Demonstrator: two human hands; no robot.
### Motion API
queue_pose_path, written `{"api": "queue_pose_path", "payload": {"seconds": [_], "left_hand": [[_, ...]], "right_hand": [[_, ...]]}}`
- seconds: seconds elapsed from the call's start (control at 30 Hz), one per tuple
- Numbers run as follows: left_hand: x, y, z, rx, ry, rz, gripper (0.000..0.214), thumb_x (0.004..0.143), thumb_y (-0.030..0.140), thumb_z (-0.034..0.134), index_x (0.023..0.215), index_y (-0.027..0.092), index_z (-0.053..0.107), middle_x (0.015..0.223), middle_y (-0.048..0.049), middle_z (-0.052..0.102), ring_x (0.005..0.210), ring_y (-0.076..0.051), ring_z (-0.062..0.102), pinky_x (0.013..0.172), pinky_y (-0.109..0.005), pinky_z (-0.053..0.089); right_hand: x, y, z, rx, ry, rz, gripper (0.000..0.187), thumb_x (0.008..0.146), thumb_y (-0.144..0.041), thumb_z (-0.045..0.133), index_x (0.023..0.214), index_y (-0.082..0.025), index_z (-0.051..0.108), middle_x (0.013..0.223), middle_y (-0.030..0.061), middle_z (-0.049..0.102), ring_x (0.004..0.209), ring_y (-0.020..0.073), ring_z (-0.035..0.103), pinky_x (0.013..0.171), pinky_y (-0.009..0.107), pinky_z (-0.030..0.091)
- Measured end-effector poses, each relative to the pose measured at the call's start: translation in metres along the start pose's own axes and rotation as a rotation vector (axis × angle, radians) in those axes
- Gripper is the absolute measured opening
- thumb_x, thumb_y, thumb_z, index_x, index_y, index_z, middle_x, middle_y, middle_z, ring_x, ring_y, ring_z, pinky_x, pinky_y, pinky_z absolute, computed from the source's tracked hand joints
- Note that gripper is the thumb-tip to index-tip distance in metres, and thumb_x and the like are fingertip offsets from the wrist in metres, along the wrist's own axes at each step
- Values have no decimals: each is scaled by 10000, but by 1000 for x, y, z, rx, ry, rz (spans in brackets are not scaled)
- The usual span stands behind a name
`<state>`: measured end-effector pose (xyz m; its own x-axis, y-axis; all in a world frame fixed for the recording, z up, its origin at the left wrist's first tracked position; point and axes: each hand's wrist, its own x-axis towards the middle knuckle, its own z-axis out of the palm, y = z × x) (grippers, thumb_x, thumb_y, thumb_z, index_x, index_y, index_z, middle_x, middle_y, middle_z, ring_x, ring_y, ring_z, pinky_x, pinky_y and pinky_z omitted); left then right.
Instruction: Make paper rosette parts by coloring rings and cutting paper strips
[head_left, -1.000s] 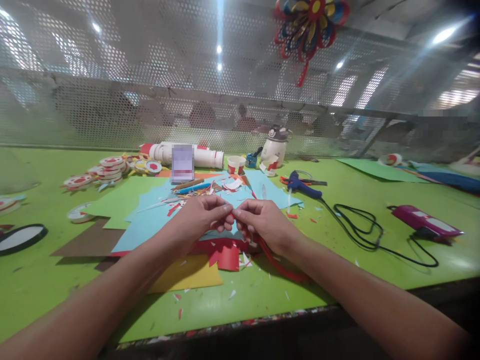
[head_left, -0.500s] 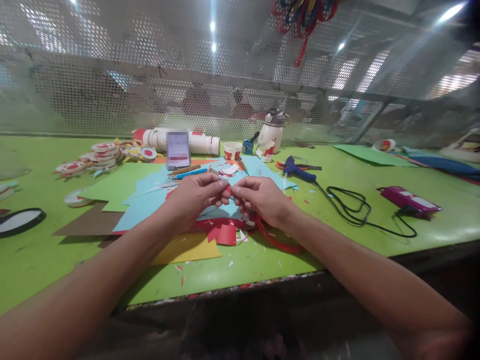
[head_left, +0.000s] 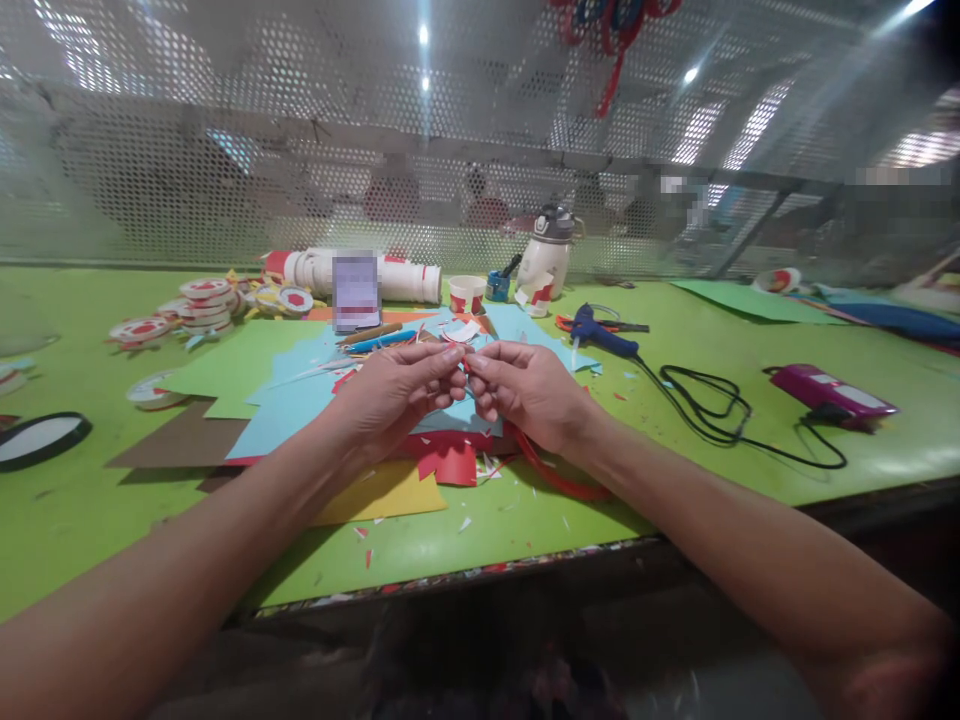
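Note:
My left hand point(head_left: 411, 388) and my right hand point(head_left: 529, 388) meet over the paper pile, fingertips almost touching. Both are closed in a pinch on a small red paper piece point(head_left: 466, 362), mostly hidden by the fingers. Beneath them lie light blue paper sheets point(head_left: 289, 410). A curled red paper piece point(head_left: 455, 466) sits just below the hands, near a yellow sheet point(head_left: 382, 495). Behind the fingers are a blue pen point(head_left: 382, 341) and a paper cup point(head_left: 466, 296) with red marks. A red-orange loop point(head_left: 559, 478) shows under my right wrist.
To the right are a blue glue gun point(head_left: 604, 333) with a black cord and a purple box-shaped device point(head_left: 832, 395). A phone point(head_left: 356, 292), stacked white cups point(head_left: 409, 280) and a bottle point(head_left: 546, 258) stand behind. Round red-and-white paper pieces point(head_left: 206, 308) pile up at left.
The view has shifted slightly. Both hands stay together at nearly the same spot, with a small shift of the fingers around the red piece.

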<state>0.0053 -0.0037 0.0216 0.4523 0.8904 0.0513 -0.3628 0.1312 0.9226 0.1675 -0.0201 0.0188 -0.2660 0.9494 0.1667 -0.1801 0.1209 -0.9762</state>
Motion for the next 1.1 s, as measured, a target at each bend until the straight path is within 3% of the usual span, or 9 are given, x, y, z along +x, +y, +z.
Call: {"api": "queue_pose_path", "payload": {"seconds": [0.13, 0.27, 0.47, 0.67, 0.8, 0.93, 1.1], "left_hand": [[-1, -2, 1, 47, 26, 59, 117, 753, 222, 725, 800, 116, 727, 707, -9, 643, 639, -65, 564, 610, -181, 425], [2, 3, -5, 117, 155, 96, 117, 722, 222, 742, 782, 123, 729, 782, -23, 662, 713, -91, 570, 666, -218, 430], [5, 14, -12, 146, 304, 146, 72, 757, 184, 691, 729, 120, 674, 751, -48, 687, 743, -148, 655, 656, -247, 463], [6, 9, -11, 161, 273, 115, 64, 774, 162, 667, 751, 104, 651, 695, -46, 683, 648, -123, 652, 592, -222, 476], [8, 6, -13, 180, 250, 103, 75, 758, 170, 681, 758, 107, 642, 642, -31, 654, 610, -113, 620, 559, -217, 450], [7, 8, -13, 181, 245, 83, 95, 739, 170, 693, 779, 110, 631, 631, -26, 640, 593, -111, 597, 542, -219, 420], [5, 9, -9, 209, 219, 56, 71, 750, 155, 667, 763, 103, 620, 616, -28, 626, 555, -105, 582, 531, -220, 401]], "right_hand": [[0, 0, 1, -129, 12, -21, 208, 807, -364, 609, 755, -168, 562, 639, -36, 557, 483, 70, 499, 488, 237, 445], [-2, -4, -2, -406, -14, -44, 260, 854, -402, 552, 737, -172, 575, 616, -28, 543, 491, 88, 468, 498, 254, 399], [-11, -16, -6, -856, -355, -50, 116, 665, -238, 754, 685, -165, 666, 650, 8, 591, 605, 144, 485, 577, 278, 325], [-18, -22, 1, -1289, -545, -58, 259, 754, -396, 682, 858, -166, 621, 860, 57, 604, 695, 168, 528, 574, 260, 361], [-17, -22, 1, -1242, -542, -46, 226, 743, -348, 704, 821, -162, 602, 808, 34, 600, 678, 155, 527, 550, 250, 367], [-12, -20, -3, -962, -553, 97, 250, 698, -336, 759, 756, -163, 588, 660, -20, 572, 589, 116, 506, 505, 222, 369], [-7, -15, -12, -713, -467, 152, 190, 791, -308, 661, 706, -167, 567, 561, -39, 541, 496, 95, 484, 469, 216, 381]]}}
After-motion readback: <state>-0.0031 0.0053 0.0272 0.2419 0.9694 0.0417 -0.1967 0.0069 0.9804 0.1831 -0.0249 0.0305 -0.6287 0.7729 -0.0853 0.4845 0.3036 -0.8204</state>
